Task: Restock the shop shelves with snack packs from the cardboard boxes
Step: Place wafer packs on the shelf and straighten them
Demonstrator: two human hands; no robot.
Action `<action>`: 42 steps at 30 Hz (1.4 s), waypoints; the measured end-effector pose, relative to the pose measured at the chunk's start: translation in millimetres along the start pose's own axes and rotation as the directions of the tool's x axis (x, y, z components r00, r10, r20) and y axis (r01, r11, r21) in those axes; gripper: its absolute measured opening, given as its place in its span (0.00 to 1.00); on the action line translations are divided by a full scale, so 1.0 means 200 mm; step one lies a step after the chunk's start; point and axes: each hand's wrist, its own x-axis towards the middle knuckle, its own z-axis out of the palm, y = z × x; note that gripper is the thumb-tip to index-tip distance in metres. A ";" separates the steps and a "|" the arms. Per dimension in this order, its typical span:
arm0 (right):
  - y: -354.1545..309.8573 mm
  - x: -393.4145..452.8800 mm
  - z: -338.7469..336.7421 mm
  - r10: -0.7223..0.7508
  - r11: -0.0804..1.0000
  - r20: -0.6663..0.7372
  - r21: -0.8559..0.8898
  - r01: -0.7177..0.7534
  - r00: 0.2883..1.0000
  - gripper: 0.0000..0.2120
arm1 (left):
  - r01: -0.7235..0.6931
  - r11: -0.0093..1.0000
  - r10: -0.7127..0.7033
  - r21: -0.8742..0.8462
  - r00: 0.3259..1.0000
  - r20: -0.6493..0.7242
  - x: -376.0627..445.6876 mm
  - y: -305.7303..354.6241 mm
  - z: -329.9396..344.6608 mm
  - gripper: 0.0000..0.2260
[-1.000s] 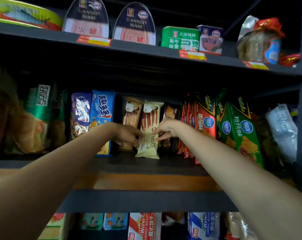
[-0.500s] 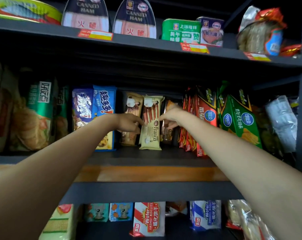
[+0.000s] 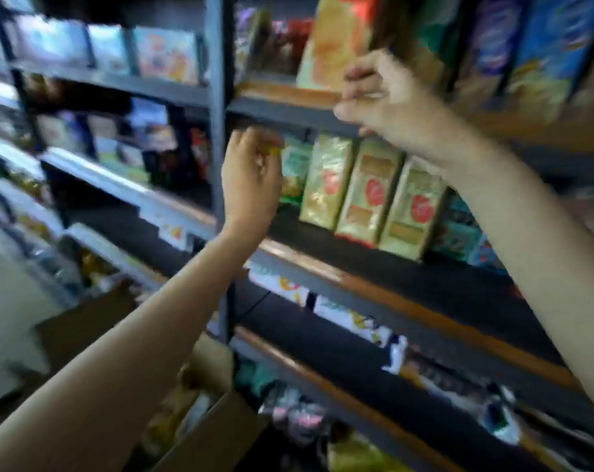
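Both hands are up in front of the shelves, away from any pack. The left hand (image 3: 251, 175) hangs by the grey upright (image 3: 217, 137), fingers loosely curled; blur hides whether it holds anything. The right hand (image 3: 387, 107) hovers at the upper shelf's front edge (image 3: 288, 112), fingers bent, seemingly empty. Gold snack packs (image 3: 373, 195) stand upright near the shelf's front; a careless arm could topple them. The cardboard box (image 3: 213, 434) sits low, below the shelves.

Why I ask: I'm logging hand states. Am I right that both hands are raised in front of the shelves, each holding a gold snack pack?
Not quite. In the head view both hands are raised, but neither the left hand nor the right hand holds a pack. The gold snack packs stand on the shelf between the two arms. The frame is blurred, but no pack shows in either grip.
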 end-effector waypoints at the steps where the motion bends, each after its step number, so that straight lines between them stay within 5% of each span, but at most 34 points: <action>1: 0.00 -0.02 0.20 0.042 0.999 0.141 0.018 -0.045 0.989 0.15 | 0.082 0.990 -0.084 0.112 0.996 0.014 -0.11 -0.19 -0.17 0.11; 3: 0.02 -0.10 0.62 0.081 0.995 0.349 0.025 -0.096 0.934 0.16 | 0.330 0.879 -0.364 0.344 0.930 0.040 -0.38 -0.57 -0.54 0.12; 7: 0.16 -0.35 1.44 0.224 0.969 0.706 -0.092 -0.227 0.671 0.18 | 0.563 0.401 -0.810 0.723 0.586 -0.007 -0.89 -1.05 -1.20 0.15; 10: 0.27 -0.55 1.93 0.284 0.950 0.836 -0.178 -0.258 0.470 0.17 | 0.578 0.177 -0.919 0.797 0.387 -0.076 -1.20 -1.20 -1.54 0.13; 14: 0.24 -0.80 2.46 0.245 0.929 0.891 -0.103 -0.355 0.382 0.11 | 0.617 -0.045 -0.954 0.786 0.207 -0.218 -1.50 -1.35 -1.83 0.12; 17: 0.13 -0.98 2.86 0.149 0.927 0.963 -0.057 -0.372 0.224 0.11 | 0.679 -0.178 -0.946 0.713 0.080 -0.313 -1.64 -1.44 -1.98 0.12; 21: 0.08 -1.27 3.36 0.241 0.893 0.970 -0.207 -0.399 0.035 0.15 | 0.698 -0.278 -0.914 0.660 0.019 -0.405 -1.77 -1.54 -2.16 0.14; 24: 0.13 -1.50 3.63 0.402 0.798 0.915 -0.369 -0.477 -0.036 0.24 | 0.735 -0.337 -0.887 0.588 -0.039 -0.460 -1.89 -1.62 -2.29 0.14; 30: 0.32 -1.82 3.99 0.630 0.563 0.777 -0.476 -0.675 -0.022 0.37 | 0.790 -0.328 -0.866 0.517 -0.033 -0.499 -2.12 -1.81 -2.39 0.13; 35: 0.29 -1.95 4.09 0.637 0.678 0.760 -0.469 -0.566 0.133 0.36 | 0.839 -0.262 -0.852 0.477 0.031 -0.522 -2.23 -1.83 -2.38 0.12; 42: 0.22 -1.88 3.95 0.613 0.717 0.772 -0.456 -0.527 0.166 0.20 | 0.870 -0.159 -0.873 0.466 0.097 -0.479 -2.13 -1.73 -2.41 0.13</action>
